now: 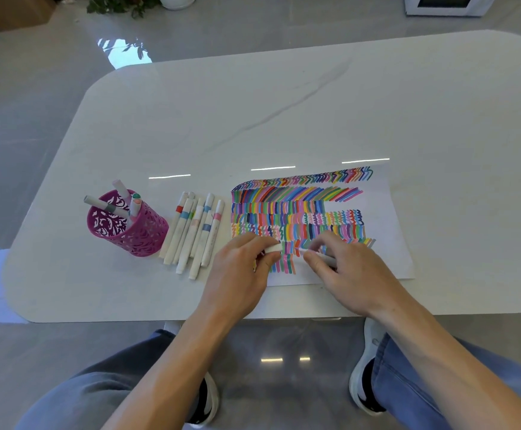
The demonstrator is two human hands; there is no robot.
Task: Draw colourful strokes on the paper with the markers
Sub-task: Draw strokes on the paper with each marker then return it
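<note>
Head view: paper on white table, full of colour strokes.
Left hand: fingers curl round a white cap, over the paper.
Right hand: fingers pinch a marker, tip near the cap.
Other markers: beside the paper; some in a pink cup.

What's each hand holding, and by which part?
The left hand pinches the white cap by one end. The right hand grips the uncapped marker on its barrel, just behind the tip.
</note>
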